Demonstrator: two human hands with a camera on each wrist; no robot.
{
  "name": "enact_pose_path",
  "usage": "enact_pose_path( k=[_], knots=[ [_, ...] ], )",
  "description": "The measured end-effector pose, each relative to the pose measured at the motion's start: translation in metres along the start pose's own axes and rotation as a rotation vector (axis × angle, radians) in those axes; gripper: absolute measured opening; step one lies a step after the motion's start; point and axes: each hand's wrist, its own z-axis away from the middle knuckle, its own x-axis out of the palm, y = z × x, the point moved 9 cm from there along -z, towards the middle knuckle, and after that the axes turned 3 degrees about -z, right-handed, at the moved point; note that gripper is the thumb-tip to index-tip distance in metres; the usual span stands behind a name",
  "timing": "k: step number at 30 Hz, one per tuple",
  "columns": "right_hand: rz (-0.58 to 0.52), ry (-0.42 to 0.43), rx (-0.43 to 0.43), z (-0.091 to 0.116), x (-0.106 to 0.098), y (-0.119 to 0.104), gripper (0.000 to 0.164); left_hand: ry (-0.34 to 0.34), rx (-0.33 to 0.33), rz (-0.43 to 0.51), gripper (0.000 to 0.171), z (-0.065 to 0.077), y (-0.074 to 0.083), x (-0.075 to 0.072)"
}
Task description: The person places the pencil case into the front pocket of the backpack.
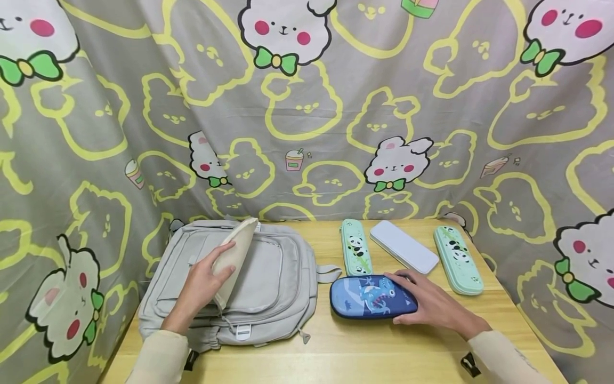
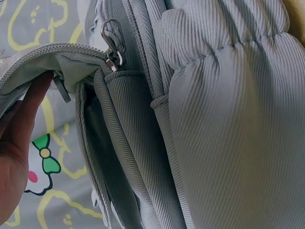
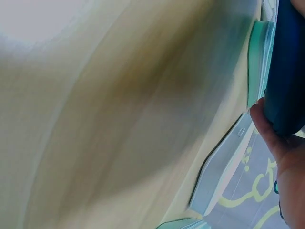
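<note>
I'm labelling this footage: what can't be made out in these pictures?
Inside of the backpack: head view, hidden by its fabric; left wrist view, opening too dark.
Left hand: left wrist view, partly cut off by left edge.
Right hand and blue case: right wrist view, cut off by right edge.
Far-right panda case: right wrist view, mostly cut off by bottom edge.
Anything inside the white case: head view, hidden by its closed lid.

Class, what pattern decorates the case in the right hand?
The case bears a blue dinosaur on blue; head view shows it best.
</note>
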Motion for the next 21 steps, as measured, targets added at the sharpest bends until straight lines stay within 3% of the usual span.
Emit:
enact_pose_path(
  k=[21],
  knots=[
    [-0.001,0.039,-0.039,-0.037,-0.001,-0.028,0.104,-0.024,0.005,-0.017,0.058,-0.001,0.003,-0.001]
  ],
)
